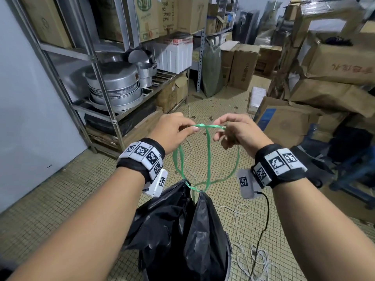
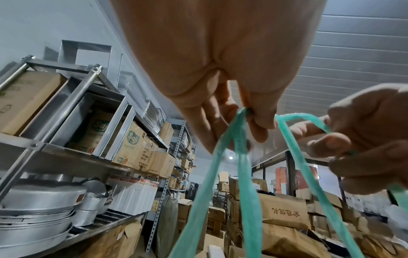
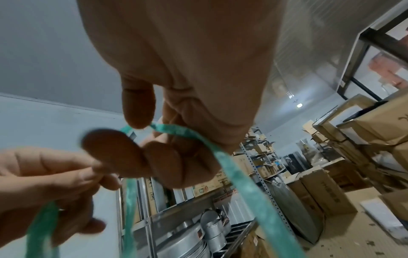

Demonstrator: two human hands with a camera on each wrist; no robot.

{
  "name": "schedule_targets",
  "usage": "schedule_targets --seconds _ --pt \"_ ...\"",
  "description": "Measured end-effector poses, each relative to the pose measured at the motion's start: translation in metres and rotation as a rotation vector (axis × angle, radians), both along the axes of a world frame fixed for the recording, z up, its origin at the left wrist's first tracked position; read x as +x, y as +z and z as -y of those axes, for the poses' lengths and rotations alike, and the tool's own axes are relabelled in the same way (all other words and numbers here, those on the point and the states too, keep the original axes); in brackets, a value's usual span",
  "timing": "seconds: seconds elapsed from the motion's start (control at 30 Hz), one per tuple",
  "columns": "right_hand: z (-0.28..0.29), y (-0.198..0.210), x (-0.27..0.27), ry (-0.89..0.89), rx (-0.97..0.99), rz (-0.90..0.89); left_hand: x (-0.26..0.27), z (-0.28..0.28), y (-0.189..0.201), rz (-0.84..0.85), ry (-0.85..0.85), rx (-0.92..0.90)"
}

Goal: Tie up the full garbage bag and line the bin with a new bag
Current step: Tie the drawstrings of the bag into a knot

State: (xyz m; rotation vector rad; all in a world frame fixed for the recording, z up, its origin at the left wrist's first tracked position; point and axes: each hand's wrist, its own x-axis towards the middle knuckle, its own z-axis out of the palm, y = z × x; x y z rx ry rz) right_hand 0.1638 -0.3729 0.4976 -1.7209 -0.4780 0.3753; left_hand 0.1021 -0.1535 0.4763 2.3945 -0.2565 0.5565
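Nearby, metal shelving [image 1: 105, 110], cardboard boxes [image 1: 288, 122], floor cables [image 1: 249, 258]

Both forearms reach forward, wrists raised level with each other. The left hand [image 1: 172, 130] and right hand [image 1: 237, 132] face each other, close together, fingers curled and thumbs pinching against fingertips.

The head view looks down on both hands from above; each wrist view looks up past close fingers, sharing the green cord [image 1: 208, 157] and metal shelf [image 2: 73, 153].

Bare forearms, black wristbands [image 1: 288, 171] with white checkered marker tiles, small white wrist cameras [image 1: 157, 184].
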Motion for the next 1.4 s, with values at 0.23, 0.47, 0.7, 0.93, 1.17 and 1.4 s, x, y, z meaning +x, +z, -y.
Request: schedule_targets --seconds 0.23,0.47,0.7,0.93,1.17,1.4 --pt "-0.014 0.002 -0.007 0.115 -0.173 0.166 -0.002 0.001 0.003 0.026 -0.061 0.153" --pt "-0.006 -0.005 -0.002 0.057 -0.270 0.369 -0.002 -0.009 -0.008 0.037 0.059 0.180" --pt "0.000 -0.009 -0.002 0.103 -0.448 0.387 -0.007 -0.016 -0.027 -0.029 0.096 0.081" --pt "-0.027 -0.015 -0.013 0.164 -0.279 0.205 -0.008 -0.007 -0.024 -0.039 0.139 0.011" --pt "-0.022 -0.023 -0.011 0.117 -0.413 0.483 -0.014 -0.015 -0.035 -0.056 0.212 -0.041" --pt "-0.016 -0.031 -0.006 0.065 -0.541 0.413 -0.016 -0.017 -0.050 -0.103 0.176 -0.047"
